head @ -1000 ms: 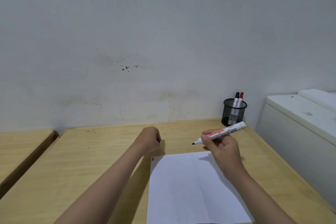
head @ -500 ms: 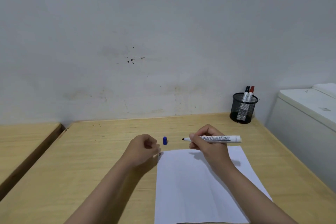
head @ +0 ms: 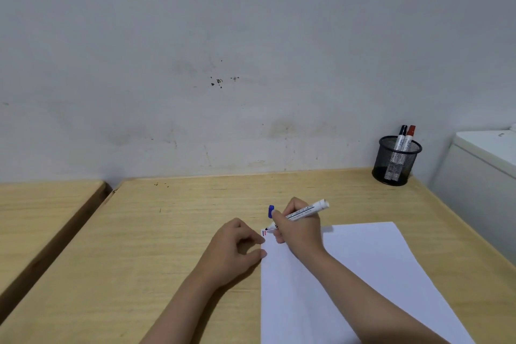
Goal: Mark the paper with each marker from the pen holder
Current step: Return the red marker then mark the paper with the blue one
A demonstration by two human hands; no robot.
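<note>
Marker pinched in right hand, tip at paper corner; left hand, loosely curled, empty; short light stroke advised.

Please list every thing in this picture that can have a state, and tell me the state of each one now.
Marker: uncapped, in right hand, tip at the paper's top left corner.
Blue cap: off, standing on the desk.
Paper: flat, small marks at the top left corner.
Left hand: loosely curled, at the paper's left edge.
Pen holder: upright, holds a black-capped and a red-capped marker.
</note>
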